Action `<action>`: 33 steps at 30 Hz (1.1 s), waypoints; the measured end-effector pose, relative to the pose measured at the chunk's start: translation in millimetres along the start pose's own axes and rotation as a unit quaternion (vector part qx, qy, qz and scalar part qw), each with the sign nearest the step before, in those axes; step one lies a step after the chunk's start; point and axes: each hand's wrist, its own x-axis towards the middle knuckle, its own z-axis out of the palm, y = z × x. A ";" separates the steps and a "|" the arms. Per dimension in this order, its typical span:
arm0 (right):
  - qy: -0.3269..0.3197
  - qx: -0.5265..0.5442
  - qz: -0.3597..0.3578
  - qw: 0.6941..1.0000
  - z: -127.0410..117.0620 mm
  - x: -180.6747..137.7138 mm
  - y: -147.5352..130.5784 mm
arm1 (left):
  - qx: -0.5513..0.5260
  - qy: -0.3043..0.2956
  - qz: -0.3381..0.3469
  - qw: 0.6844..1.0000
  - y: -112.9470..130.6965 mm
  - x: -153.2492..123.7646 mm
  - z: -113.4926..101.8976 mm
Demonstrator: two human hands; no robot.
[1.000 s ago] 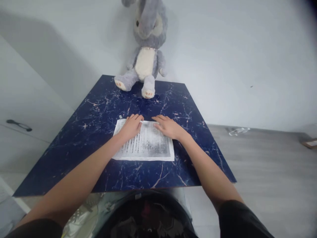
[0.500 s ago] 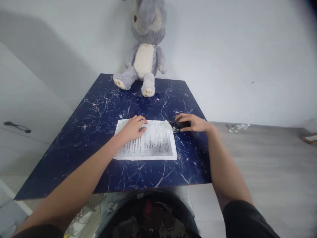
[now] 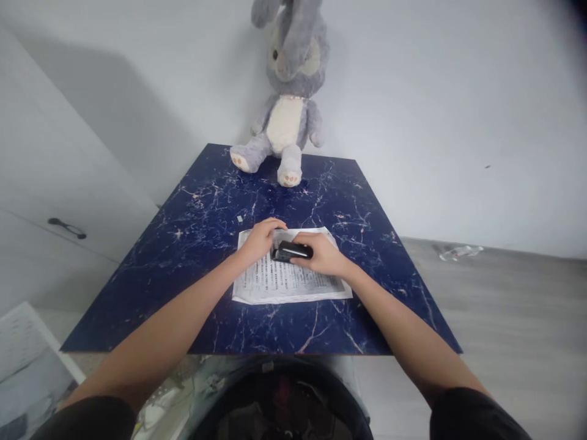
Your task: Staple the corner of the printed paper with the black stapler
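Observation:
A printed sheet of paper lies in the middle of a dark blue marbled table. My left hand rests on the sheet's upper left part, fingers curled down onto it. My right hand is closed round a small black stapler, held over the top of the sheet right beside my left hand's fingers.
A grey and cream plush rabbit sits at the table's far edge against the white wall. A tiny pale scrap lies on the table left of the paper. A white cabinet with a black handle stands left. Grey floor lies to the right.
My right hand left the paper, reached to the right, took the black stapler from the table and brought it back over the sheet's top. My left hand stayed on the paper.

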 end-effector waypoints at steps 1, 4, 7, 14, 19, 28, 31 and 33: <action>-0.004 0.000 -0.002 1.000 8.6 2.4 -1.8 | -0.014 0.022 -0.003 1.000 1.8 0.4 -1.8; -0.017 0.011 -0.002 1.000 16.3 3.4 0.8 | -0.045 0.064 -0.030 0.996 10.7 0.2 -5.0; -0.070 0.088 -0.020 0.993 4.1 -0.5 10.6 | -0.138 0.063 -0.068 0.986 18.1 -1.4 -1.7; -0.227 0.278 -0.026 0.933 -30.6 -10.2 38.3 | -0.388 0.053 -0.158 0.906 16.3 -2.1 13.5; -0.234 0.311 0.011 0.921 -29.2 -10.6 40.9 | -0.397 0.108 -0.213 0.887 19.8 -0.1 11.7; -0.195 0.236 0.003 0.952 -21.1 -10.4 31.9 | -0.363 0.205 -0.241 0.876 21.9 -2.2 0.6; -0.120 0.127 -0.046 0.984 -6.3 -6.4 22.1 | -0.383 0.196 -0.242 0.870 21.5 -1.4 0.0; -0.081 0.081 -0.065 0.991 2.0 -5.2 15.8 | -0.412 0.202 -0.239 0.856 20.9 -0.7 -0.3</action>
